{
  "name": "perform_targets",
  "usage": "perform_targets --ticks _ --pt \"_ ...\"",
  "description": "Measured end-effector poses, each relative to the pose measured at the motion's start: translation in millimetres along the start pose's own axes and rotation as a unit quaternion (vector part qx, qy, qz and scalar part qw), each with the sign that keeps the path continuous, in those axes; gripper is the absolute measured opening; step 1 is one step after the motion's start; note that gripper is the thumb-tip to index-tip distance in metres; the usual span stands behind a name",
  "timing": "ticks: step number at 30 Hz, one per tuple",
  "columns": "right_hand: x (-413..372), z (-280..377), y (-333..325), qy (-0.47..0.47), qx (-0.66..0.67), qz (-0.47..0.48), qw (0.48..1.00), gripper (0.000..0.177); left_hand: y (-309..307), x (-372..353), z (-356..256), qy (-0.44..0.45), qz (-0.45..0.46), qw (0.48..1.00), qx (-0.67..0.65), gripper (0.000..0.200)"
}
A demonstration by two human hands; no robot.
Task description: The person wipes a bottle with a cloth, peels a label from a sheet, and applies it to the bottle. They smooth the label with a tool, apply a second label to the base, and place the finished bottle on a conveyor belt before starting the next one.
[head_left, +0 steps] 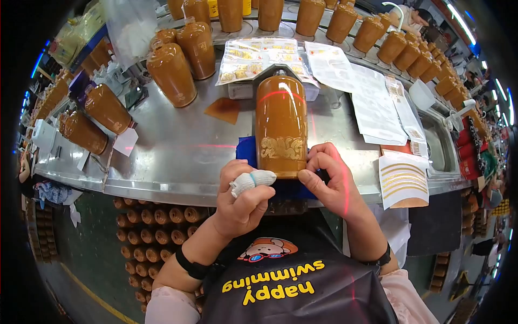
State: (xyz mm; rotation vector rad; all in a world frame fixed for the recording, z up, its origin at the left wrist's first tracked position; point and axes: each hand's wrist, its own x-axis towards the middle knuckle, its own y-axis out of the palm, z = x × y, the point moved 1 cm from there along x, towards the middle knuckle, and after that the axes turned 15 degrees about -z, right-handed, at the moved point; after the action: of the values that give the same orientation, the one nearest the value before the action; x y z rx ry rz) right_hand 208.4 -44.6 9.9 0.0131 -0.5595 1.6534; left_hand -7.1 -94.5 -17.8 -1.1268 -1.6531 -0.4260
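A glossy brown bottle (281, 121) lies in a holder on the steel bench, neck pointing away and base towards me. Gold ornament (282, 148) decorates its lower part, and a thin gold band (286, 175) runs along the base edge. My left hand (243, 197) is closed at the left base corner, with a white cloth wrap (252, 183) tied round one digit pressing there. At the right base corner, my right hand (330, 175) is closed, its thumb on the edge and fingers against the side. Whether a loose strip end is pinched cannot be seen.
Several brown bottles stand at the left (171, 75) and along the back conveyor (310, 16). Sticker sheets (259, 59) and white sheets (372, 102) lie behind and right. A card with curved gold strips (403, 181) hangs over the front edge beside a sink (440, 140).
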Motion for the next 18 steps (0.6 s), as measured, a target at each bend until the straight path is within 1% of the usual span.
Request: perform_targets --ticks 2,5,8,11,14,18 --pt "-1.2 -1.9 -0.6 -0.019 0.001 0.001 1.000 0.021 1.2 -1.0 1.7 0.018 0.004 1.000 0.002 0.022" --pt "0.0 -5.9 -4.2 -0.018 0.021 0.020 0.999 0.019 2.5 0.2 2.1 0.047 0.009 0.999 0.016 0.024" --pt "0.5 -4.5 -7.9 0.049 0.064 0.045 0.996 0.016 3.1 7.1 3.4 0.078 0.040 0.996 0.008 0.025" --pt "0.1 -4.3 -11.6 0.026 0.057 0.049 0.997 0.017 6.1 18.8 2.3 0.150 0.067 0.986 0.014 0.026" --pt "1.9 -2.5 -16.7 -0.016 0.017 0.063 0.998 0.018 10.0 22.8 2.4 0.150 0.068 0.986 0.025 0.020" --pt "2.9 -7.2 -20.8 -0.016 0.014 0.067 0.998 0.019 15.2 29.8 7.7 0.219 0.102 0.969 0.042 0.021"
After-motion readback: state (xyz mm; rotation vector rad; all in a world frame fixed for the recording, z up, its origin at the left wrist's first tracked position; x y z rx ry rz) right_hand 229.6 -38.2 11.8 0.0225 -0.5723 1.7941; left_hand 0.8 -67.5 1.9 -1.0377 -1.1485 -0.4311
